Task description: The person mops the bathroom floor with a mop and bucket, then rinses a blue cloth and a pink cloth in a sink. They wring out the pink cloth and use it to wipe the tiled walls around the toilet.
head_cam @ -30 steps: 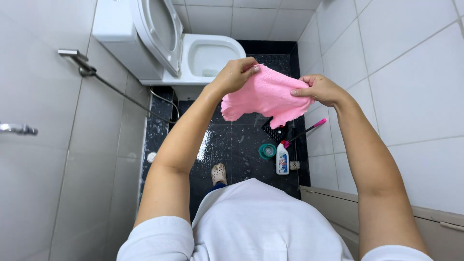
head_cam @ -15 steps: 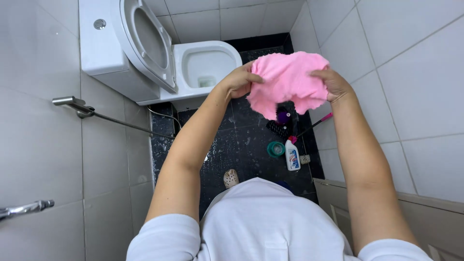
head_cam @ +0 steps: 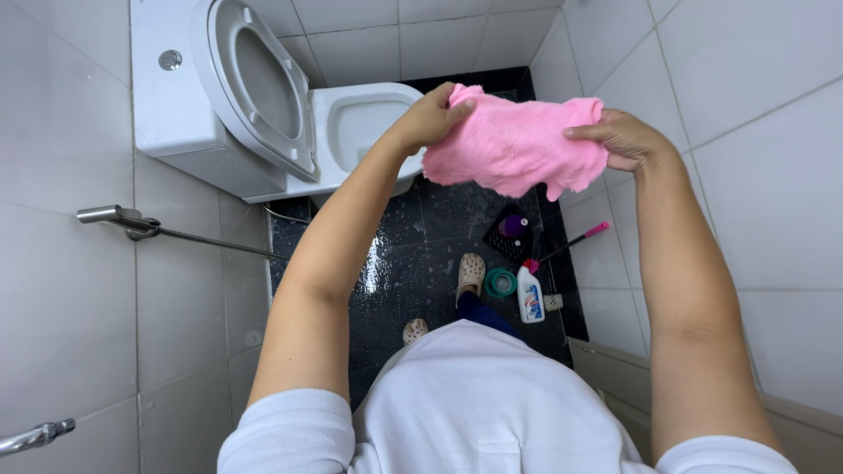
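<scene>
Bright, even light, sharp focus, glare on the wet floor (head_cam: pixel 413 263), wide-angle bending at edges.

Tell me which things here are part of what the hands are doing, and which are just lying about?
In use:
- pink cloth, stretched between both hands
- left hand, gripping its left edge
- right hand, gripping its right edge

Lying about:
- white toilet, seat raised
- white bottle on the dark floor
- pink-handled brush
- spray hose on the wall

One pink cloth (head_cam: pixel 514 145), one toilet (head_cam: pixel 351 132), two bottles (head_cam: pixel 529 294) (both on the floor), two clogs (head_cam: pixel 471 276)
</scene>
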